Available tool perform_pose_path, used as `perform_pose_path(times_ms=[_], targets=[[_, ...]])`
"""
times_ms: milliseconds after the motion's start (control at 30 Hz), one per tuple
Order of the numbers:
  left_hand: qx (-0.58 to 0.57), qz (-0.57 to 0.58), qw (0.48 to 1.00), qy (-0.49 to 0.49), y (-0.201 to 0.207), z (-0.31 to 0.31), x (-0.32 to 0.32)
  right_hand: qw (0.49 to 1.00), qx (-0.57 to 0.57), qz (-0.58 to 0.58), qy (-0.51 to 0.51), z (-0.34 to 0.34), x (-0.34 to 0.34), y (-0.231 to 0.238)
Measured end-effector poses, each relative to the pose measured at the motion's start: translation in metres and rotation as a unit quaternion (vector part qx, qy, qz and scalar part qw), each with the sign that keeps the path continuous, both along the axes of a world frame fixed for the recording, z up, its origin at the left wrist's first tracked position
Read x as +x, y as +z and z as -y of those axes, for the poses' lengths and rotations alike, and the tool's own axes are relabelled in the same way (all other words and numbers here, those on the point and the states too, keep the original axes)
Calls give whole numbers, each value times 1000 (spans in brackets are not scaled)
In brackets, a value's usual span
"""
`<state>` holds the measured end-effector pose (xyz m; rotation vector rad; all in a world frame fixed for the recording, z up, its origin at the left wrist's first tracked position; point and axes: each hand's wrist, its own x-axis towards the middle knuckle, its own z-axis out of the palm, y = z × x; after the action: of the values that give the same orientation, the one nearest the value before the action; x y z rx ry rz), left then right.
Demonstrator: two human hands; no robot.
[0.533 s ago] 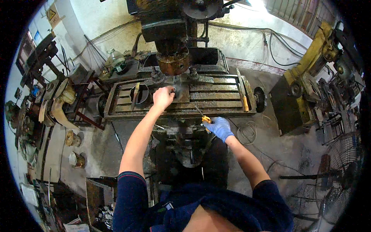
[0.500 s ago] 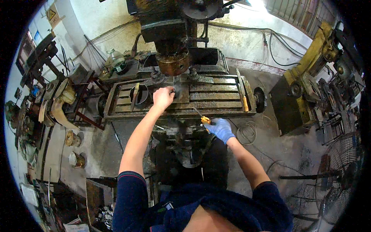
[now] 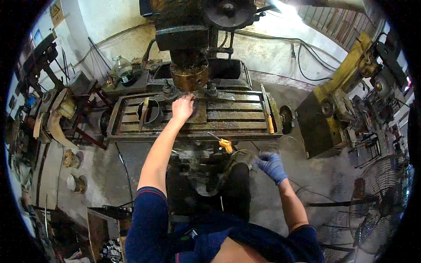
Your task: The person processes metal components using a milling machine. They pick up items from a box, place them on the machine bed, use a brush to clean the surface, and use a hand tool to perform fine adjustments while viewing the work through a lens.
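My bare left hand (image 3: pixel 182 108) reaches to the table of a milling machine, just below the round brownish cutter head (image 3: pixel 190 79). Its fingers are curled together at the clamped work area; whatever they pinch is hidden. A yellow air blow gun (image 3: pixel 226 145) with a thin nozzle sits at the table's front edge. My right hand (image 3: pixel 272 168), in a blue glove, is apart from it, lower and to the right. Motion smears its fingers, and no object shows in them.
The slotted table (image 3: pixel 237 127) carries a dark round pot (image 3: pixel 153 113) with a brush (image 3: pixel 144 113) at left and a wooden-handled file (image 3: pixel 269 118) at right. Clamp bolts (image 3: pixel 211 89) stand beside the cutter. A fan (image 3: pixel 377 201) stands at lower right, a yellow-green machine (image 3: pixel 324 114) behind.
My right hand has let go of the air blow gun and drawn back to the right and down. My left hand has moved slightly further in under the cutter head.
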<state>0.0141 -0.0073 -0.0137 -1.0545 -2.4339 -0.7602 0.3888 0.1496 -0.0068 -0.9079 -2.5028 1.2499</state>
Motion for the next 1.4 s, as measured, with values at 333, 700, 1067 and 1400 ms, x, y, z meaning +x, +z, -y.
perform_pose_path(times_ms=[333,700,1067,1400], targets=[[-42,141,985,94,16,-1,-12,856,411,-272,-158,-79,-66,279],[-60,136,983,103,16,6,-14,725,61,-671,142,-33,-70,310],[-60,147,982,101,13,0,-16,771,338,-534,-79,-10,-56,234],[14,184,982,30,25,26,-6,782,214,-583,-53,12,-63,234]])
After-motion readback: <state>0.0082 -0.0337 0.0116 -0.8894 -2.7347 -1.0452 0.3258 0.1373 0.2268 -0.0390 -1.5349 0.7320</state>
